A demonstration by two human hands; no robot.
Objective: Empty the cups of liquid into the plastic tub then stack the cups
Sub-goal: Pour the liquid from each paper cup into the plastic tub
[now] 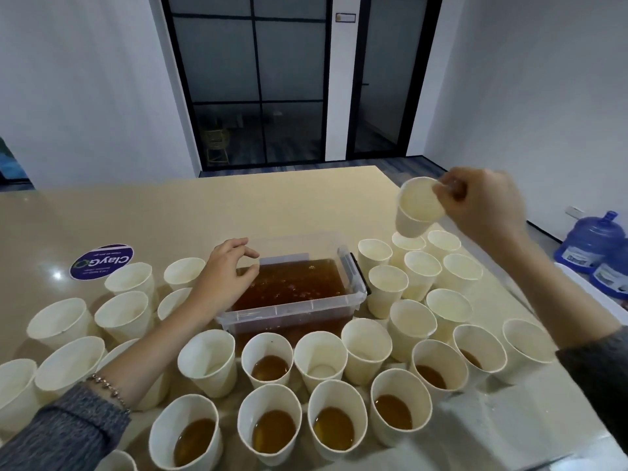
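A clear plastic tub [353,283] in the middle of the table holds brown liquid. My right hand [482,205] pinches the rim of an empty white paper cup [416,209], held in the air above the empty cups [421,273] standing right of the tub. My left hand [226,277] rests at the tub's left rim, fingers apart and holding nothing. Several cups with brown liquid [272,433] stand in the front rows. More empty cups [125,311] stand left of the tub.
A round purple sticker [102,261] lies on the beige table [272,202] at the left. Blue water jugs [593,241] stand on the floor to the right. A wet patch [503,413] shows near the table's front right corner.
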